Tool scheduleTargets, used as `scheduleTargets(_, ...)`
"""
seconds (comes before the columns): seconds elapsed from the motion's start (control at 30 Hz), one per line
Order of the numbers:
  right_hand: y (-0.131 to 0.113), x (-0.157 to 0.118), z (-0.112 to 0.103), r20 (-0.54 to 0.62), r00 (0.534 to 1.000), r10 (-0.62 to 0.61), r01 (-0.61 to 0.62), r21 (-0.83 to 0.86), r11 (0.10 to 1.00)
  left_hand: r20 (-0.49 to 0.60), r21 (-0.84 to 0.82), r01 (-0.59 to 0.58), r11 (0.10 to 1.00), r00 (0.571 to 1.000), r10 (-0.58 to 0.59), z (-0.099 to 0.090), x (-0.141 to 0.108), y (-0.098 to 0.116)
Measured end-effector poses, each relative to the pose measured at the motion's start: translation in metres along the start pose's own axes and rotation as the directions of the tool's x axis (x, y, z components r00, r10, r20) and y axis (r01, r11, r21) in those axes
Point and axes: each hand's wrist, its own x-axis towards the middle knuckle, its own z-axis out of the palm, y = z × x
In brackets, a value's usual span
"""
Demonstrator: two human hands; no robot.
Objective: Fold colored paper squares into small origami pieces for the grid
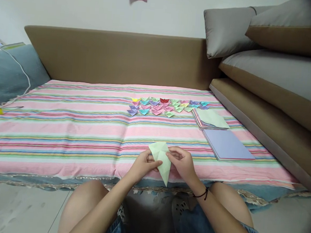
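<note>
A pale green sheet of origami paper (pixel 162 158), folded to a long point at the bottom, is held up between my two hands above the near edge of the bed. My left hand (pixel 144 163) pinches its left side, thumb on the front and fingers behind. On the other side, my right hand (pixel 182 161) grips the upper right edge between thumb and fingers. Beyond them, several small folded paper boats (pixel 157 110) in pink, green, blue, purple, yellow and red stand in rows on the striped sheet.
Right of the boats lie a stack of coloured paper (pixel 211 119) and a lilac paper pad (pixel 228 144). Grey and brown cushions (pixel 275 75) are piled along the right. A white cable (pixel 25 73) runs over a blue pillow (pixel 4 70) at left. A striped sheet (pixel 85 129) covers the bed.
</note>
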Motion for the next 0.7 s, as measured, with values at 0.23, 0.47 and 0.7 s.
scheduleTargets(0.23,-0.008,0.001,-0.003,0.112,0.983,-0.143,0.154,-0.091,0.984,-0.074,-0.089,0.051,0.995,0.996,-0.058,-0.003,0.001,0.003)
scheduleTargets(0.47,-0.004,0.001,0.0,0.091,0.988,-0.127,0.132,-0.055,0.99,-0.079,-0.263,0.045,0.964,0.995,-0.068,0.002,0.0,0.006)
scheduleTargets(0.7,0.0,0.0,0.003,0.089,0.996,0.003,-0.01,0.075,0.997,-0.183,-0.149,-0.109,0.983,0.98,0.081,0.009,0.0,0.004)
